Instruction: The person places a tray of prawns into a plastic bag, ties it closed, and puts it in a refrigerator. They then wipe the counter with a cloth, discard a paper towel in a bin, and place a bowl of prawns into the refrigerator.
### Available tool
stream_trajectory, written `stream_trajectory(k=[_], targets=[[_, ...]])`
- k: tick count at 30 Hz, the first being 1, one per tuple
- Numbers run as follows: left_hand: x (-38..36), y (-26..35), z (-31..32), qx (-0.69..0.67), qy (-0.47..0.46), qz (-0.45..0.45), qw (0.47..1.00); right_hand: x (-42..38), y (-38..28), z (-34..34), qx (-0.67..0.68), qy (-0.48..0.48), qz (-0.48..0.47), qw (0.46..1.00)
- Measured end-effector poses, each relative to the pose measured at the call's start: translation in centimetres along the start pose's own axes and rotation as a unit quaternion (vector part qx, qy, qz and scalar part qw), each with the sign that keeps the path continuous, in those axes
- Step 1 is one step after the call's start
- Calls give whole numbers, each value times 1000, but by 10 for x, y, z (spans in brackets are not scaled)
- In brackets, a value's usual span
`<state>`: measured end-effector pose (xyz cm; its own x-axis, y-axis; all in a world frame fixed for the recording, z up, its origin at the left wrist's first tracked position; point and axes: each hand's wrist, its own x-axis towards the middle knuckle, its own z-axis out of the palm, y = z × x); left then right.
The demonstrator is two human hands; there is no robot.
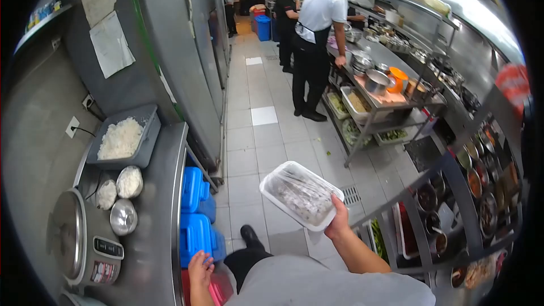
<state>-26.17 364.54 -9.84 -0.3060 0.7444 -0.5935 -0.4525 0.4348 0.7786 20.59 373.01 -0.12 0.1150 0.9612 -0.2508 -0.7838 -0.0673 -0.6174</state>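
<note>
My right hand (338, 216) grips the near right corner of a white rectangular tray (300, 195), holding it tilted above the floor. Clear plastic film seems to cover the tray, wrinkled and frosty-looking; what lies beneath is hard to make out. Low in the view, my left hand (200, 270) hangs empty with its fingers loosely apart. It is closest to a blue lidded bin (195, 238) beside the steel counter (150, 215).
On the counter stand a grey tub of rice (122, 139), metal bowls (123, 217) and a large cooker (73, 238). A person in a white shirt (323, 8) stands by the prep table (368, 99) ahead. Sauce containers (481, 192) fill a rack at right; tiled aisle (241, 136) runs forward.
</note>
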Motion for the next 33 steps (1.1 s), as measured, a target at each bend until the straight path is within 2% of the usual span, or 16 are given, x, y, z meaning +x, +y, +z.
stream_trajectory(k=[2,3,5,6,9,11,12,16,18,20,25,27,29,32,33], targets=[[59,12,6,-5,37,-34,999,56,8,21,7,-1,-17,1000],[92,19,16,-8,36,-31,999,82,11,31,18,7,-35,999],[157,43,41,-14,38,-96,995,126,13,59,12,16,-46,999],[185,64,60,-14,20,-100,995,148,10,75,16,33,-50,998],[268,146,122,3,-51,-58,997,211,11,114,-10,65,-59,996],[314,215,192,21,-81,-37,996,254,6,125,-18,60,-113,992],[346,240,217,37,-98,-14,994,271,4,133,-24,67,-109,991],[390,355,338,22,-173,63,983,334,3,160,1,96,-134,986],[406,384,388,21,-213,93,972,373,-4,170,4,109,-145,983],[439,408,429,48,-266,73,960,419,-6,177,11,114,-153,982],[531,422,501,106,-272,43,955,549,-32,171,17,108,-160,981],[561,444,532,135,-219,36,966,613,-46,172,40,93,-163,982],[582,473,563,128,-205,42,970,670,-62,176,35,82,-149,985],[640,522,611,189,-134,158,960,767,-87,194,39,68,-128,989],[648,538,626,193,-133,153,960,794,-96,198,30,64,-115,991]])
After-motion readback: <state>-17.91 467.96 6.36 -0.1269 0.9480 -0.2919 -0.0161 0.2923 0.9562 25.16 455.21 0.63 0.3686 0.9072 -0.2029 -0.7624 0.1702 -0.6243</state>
